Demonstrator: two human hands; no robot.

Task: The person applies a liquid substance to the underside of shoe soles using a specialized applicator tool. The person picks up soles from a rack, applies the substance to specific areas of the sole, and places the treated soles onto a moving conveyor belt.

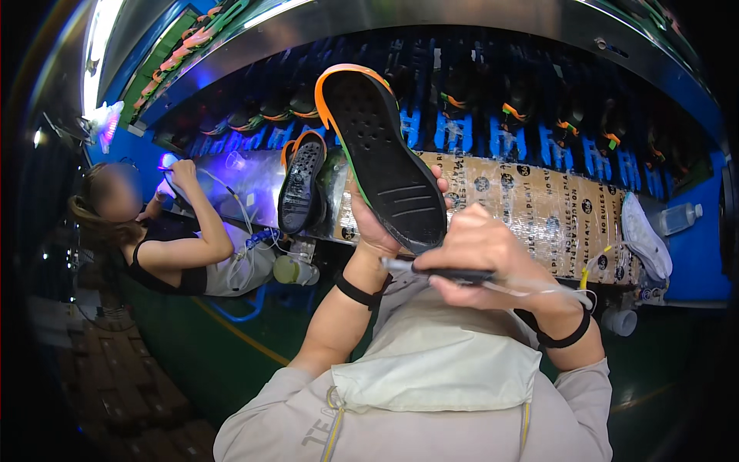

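Head view, two hands (369,227) (481,254), two soles (381,154) (300,185), one pen tool (450,272)

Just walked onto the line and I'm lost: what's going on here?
A person's left hand holds up a black shoe sole with an orange rim, tread facing them. Their right hand holds a thin pen-like tool near its heel. Another sole leans on the wrapped bench. A co-worker works at left.

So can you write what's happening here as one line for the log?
left hand: holds black shoe sole, tread up | right hand: grips pen-like tool at sole's heel | second sole: on conveyor
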